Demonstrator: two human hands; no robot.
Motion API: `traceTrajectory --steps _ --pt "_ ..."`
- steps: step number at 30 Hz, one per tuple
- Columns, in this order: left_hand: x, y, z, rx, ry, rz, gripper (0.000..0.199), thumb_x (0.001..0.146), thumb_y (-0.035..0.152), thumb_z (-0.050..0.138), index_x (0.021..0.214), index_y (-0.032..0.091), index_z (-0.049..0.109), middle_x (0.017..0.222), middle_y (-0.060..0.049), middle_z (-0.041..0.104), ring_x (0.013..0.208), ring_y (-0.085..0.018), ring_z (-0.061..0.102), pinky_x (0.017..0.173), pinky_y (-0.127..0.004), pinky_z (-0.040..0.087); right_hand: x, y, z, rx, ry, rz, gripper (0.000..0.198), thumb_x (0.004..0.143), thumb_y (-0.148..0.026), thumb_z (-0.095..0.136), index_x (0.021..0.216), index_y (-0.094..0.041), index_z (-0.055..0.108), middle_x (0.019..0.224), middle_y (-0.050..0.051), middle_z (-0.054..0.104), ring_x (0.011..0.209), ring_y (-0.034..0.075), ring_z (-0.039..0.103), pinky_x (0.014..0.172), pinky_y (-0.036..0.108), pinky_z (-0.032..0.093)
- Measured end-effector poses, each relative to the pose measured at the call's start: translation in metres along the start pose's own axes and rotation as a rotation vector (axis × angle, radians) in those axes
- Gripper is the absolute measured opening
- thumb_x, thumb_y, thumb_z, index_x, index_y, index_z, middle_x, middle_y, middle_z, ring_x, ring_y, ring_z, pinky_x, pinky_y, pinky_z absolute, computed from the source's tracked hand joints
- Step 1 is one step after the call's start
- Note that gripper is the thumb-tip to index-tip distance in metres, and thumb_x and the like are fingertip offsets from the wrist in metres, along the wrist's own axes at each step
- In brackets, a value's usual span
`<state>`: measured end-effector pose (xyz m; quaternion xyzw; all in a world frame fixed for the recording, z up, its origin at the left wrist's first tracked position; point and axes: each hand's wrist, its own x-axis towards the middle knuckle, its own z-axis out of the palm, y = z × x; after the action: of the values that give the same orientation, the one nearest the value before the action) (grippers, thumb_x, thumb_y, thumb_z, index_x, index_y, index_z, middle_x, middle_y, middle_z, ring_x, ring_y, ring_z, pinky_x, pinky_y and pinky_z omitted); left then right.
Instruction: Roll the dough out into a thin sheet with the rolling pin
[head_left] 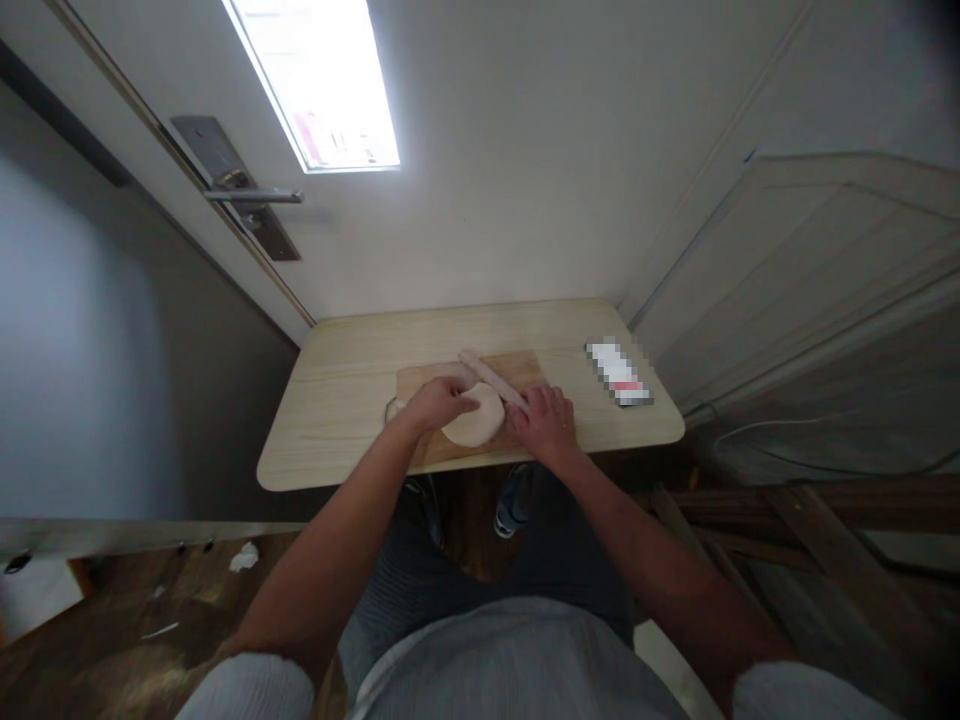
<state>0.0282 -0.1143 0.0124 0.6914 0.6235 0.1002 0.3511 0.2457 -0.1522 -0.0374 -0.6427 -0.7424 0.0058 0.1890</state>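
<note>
Here's the right hand [546, 422], fingers wrapped round the near end of a pale rolling pin [491, 378], and over on the other side the left hand [441, 402] has the dough [480, 422] by its edge, thumb lying on top, though I can't make out the fingertips underneath. It's a flat, rounded piece, this dough, sitting between the two hands with the pin slanting just beside it, the far end angled off to the person's left. Under it all, a wooden board [525, 368], close to the near edge of the table [330, 400], and a thin metal loop [388, 410] peeks out at the board's left side. Further right on that light-wood top lies a blurred-out oblong [619, 372], well apart from the board. Straight behind the table stands the pale door [525, 180], metal handle [255, 196] to the left, bright pane [330, 85] above. Down below, one shoe [510, 505] shows under the table edge, and a crumpled white scrap [244, 557] lies on the floor off to the left.
</note>
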Motion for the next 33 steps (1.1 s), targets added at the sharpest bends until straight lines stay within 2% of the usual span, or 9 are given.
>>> traceTrajectory --steps 5,10,13,17,21,24,28,30,33 --pt "-0.001 -0.001 0.003 -0.204 0.185 0.025 0.017 0.081 0.031 0.068 0.089 0.017 0.074 0.085 -0.006 0.075 0.080 -0.020 0.068 0.068 -0.027 0.049 0.002 0.007 0.002 0.053 0.017 0.037 0.025 0.097 -0.040 0.057 0.107 -0.018 0.064 0.110 0.011 0.067 0.104 0.027 0.052 0.083 0.036 0.035" --pt "-0.008 -0.008 0.011 -0.520 0.514 -0.266 0.029 0.083 0.024 0.066 0.110 0.014 0.068 0.101 -0.012 0.075 0.084 -0.022 0.071 0.068 -0.028 0.055 0.001 0.011 0.003 0.086 0.036 0.053 0.026 0.097 -0.040 0.056 0.105 -0.017 0.065 0.109 0.012 0.067 0.103 0.027 0.053 0.084 0.036 0.036" --pt "-0.024 -0.001 0.028 -0.737 0.509 -0.378 0.056 0.085 0.020 0.064 0.139 0.018 0.049 0.106 -0.011 0.073 0.077 -0.020 0.072 0.062 -0.030 0.058 0.000 0.009 0.001 0.110 0.022 0.054 0.025 0.096 -0.040 0.057 0.105 -0.018 0.065 0.110 0.011 0.068 0.102 0.027 0.054 0.084 0.036 0.037" --pt "-0.051 0.009 0.043 -0.887 0.360 -0.278 0.082 0.087 0.018 0.062 0.157 0.027 0.021 0.096 -0.004 0.073 0.066 -0.015 0.070 0.060 -0.027 0.057 -0.001 0.006 -0.003 0.120 -0.007 0.063 0.024 0.096 -0.040 0.057 0.105 -0.019 0.065 0.110 0.011 0.068 0.103 0.027 0.055 0.084 0.037 0.037" --pt "-0.071 0.005 0.035 -0.610 0.147 -0.214 0.054 0.088 0.031 0.066 0.140 0.018 0.055 0.089 -0.007 0.075 0.067 -0.016 0.070 0.060 -0.026 0.053 0.000 0.006 -0.010 0.127 -0.017 0.046 0.025 0.097 -0.041 0.054 0.104 -0.019 0.066 0.107 0.010 0.069 0.101 0.026 0.056 0.084 0.036 0.038" --pt "-0.079 -0.004 0.025 -0.195 0.270 -0.165 0.036 0.090 0.040 0.064 0.119 0.021 0.072 0.086 -0.007 0.077 0.077 -0.022 0.072 0.070 -0.032 0.054 0.003 0.006 -0.018 0.128 -0.020 0.016 0.027 0.097 -0.042 0.054 0.103 -0.020 0.067 0.106 0.010 0.069 0.100 0.026 0.057 0.084 0.037 0.039" --pt "-0.078 -0.011 0.033 0.164 0.555 0.091 0.034 0.096 0.039 0.056 0.122 0.023 0.071 0.117 -0.009 0.075 0.114 -0.029 0.066 0.099 -0.044 0.050 0.005 0.004 -0.029 0.129 -0.058 -0.090 0.028 0.096 -0.043 0.056 0.109 -0.021 0.067 0.108 0.009 0.070 0.102 0.026 0.057 0.087 0.037 0.040" --pt "-0.077 -0.014 0.047 0.267 0.578 0.263 0.036 0.098 0.036 0.055 0.130 0.024 0.067 0.136 -0.008 0.067 0.130 -0.029 0.056 0.112 -0.049 0.040 0.003 0.001 -0.033 0.128 -0.078 -0.131 0.029 0.096 -0.043 0.057 0.111 -0.021 0.067 0.110 0.008 0.070 0.104 0.026 0.057 0.089 0.038 0.040" --pt "-0.080 -0.018 0.068 0.323 0.557 0.318 0.038 0.102 0.031 0.048 0.137 0.029 0.061 0.146 -0.006 0.060 0.138 -0.028 0.050 0.119 -0.056 0.029 0.000 -0.002 -0.035 0.113 -0.107 -0.146 0.029 0.096 -0.042 0.058 0.114 -0.021 0.068 0.113 0.008 0.070 0.107 0.026 0.057 0.090 0.038 0.040"
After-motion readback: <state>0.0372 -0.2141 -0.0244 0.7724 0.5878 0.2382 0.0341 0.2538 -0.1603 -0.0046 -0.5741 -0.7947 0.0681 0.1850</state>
